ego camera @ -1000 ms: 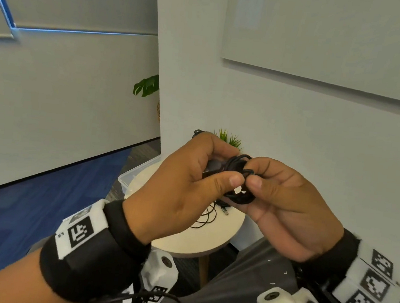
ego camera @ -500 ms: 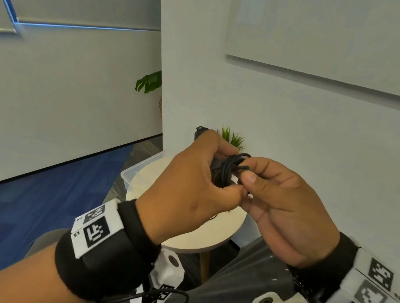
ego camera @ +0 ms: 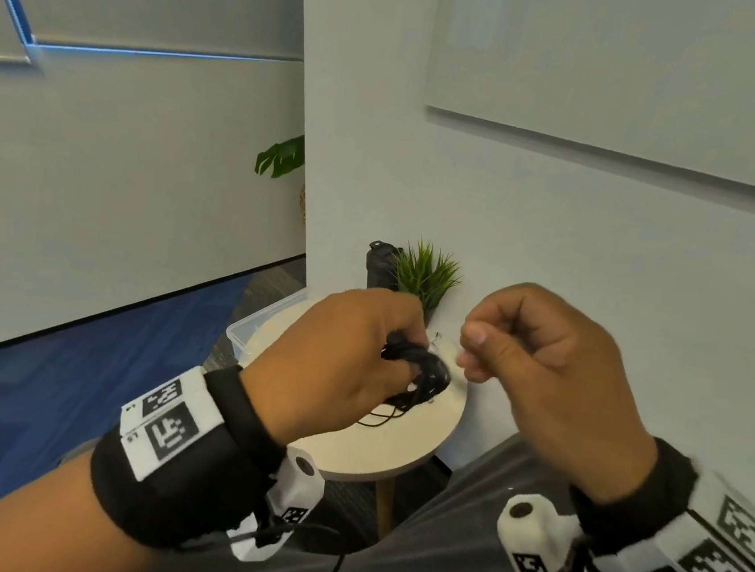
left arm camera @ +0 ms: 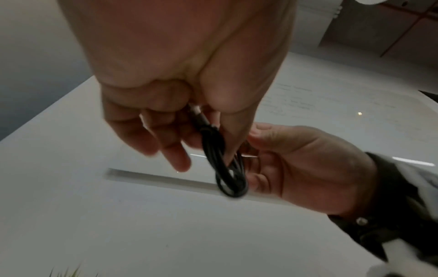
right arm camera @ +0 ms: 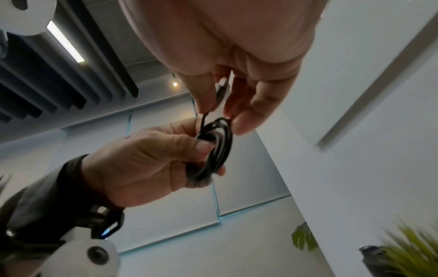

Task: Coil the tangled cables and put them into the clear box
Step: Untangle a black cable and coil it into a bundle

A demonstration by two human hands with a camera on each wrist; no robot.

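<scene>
Black cable (ego camera: 418,369), wound into a small coil, sits gripped in the left hand (ego camera: 334,365) above the round tabletop (ego camera: 395,450); the right hand (ego camera: 543,373) pinches its plug end.

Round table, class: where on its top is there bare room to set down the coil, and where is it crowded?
The round table is bare along its near edge, below the loose black cables. Its far side is crowded: clear box at the left rim, small plant and dark object behind. The left hand holds the coil.
</scene>
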